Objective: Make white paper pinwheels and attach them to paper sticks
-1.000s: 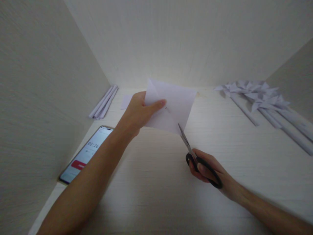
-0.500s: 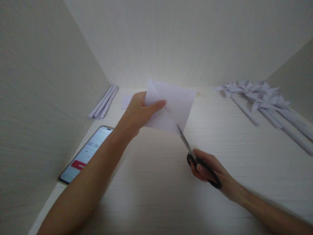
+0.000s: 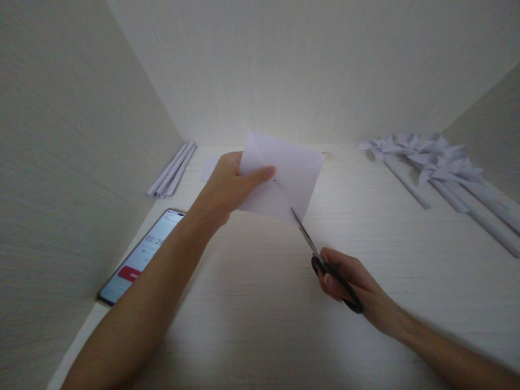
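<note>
My left hand (image 3: pixel 231 187) pinches a white creased paper square (image 3: pixel 290 176) and holds it above the pale table (image 3: pixel 260 303), thumb on the front near the middle crease. My right hand (image 3: pixel 349 281) grips black-handled scissors (image 3: pixel 320 260), fingers through the loops. The blades point up and left, and their tips meet the paper's lower corner along a diagonal crease. Part of the paper is hidden behind my left fingers.
A phone (image 3: pixel 140 260) with a running timer and a red button lies at the left, partly under my forearm. Rolled paper sticks (image 3: pixel 173 170) lie by the left wall. Several finished paper pinwheels (image 3: pixel 439 162) lie at the right. A small paper scrap (image 3: pixel 209 168) lies behind my left hand.
The scissors have crept up and left, their tips going further into the paper's lower corner. My right hand followed slightly. The left hand and paper stayed nearly still.
</note>
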`<state>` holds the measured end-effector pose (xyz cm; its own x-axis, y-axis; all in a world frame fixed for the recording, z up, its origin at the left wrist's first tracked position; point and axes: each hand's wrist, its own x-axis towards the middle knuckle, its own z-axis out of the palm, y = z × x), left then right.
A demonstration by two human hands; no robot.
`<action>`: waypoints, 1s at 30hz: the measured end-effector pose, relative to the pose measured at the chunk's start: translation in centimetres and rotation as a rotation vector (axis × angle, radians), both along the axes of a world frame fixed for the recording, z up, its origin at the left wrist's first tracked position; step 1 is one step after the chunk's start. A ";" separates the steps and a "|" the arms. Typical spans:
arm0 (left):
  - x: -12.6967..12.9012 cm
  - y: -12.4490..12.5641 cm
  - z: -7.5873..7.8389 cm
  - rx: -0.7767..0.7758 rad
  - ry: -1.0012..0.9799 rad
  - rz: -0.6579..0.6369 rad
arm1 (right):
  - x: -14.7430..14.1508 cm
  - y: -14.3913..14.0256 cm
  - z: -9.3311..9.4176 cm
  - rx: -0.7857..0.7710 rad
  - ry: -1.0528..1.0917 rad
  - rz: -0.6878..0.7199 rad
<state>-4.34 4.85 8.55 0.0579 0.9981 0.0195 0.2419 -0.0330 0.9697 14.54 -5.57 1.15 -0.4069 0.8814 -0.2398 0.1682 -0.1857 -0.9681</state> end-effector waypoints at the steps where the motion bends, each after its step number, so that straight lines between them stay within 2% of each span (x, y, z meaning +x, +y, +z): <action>1: 0.0 0.0 0.0 0.000 0.002 -0.002 | 0.0 0.0 0.0 -0.002 -0.004 -0.006; 30: -0.1 0.1 0.0 0.022 0.006 -0.026 | 0.0 0.0 0.0 0.084 -0.115 -0.029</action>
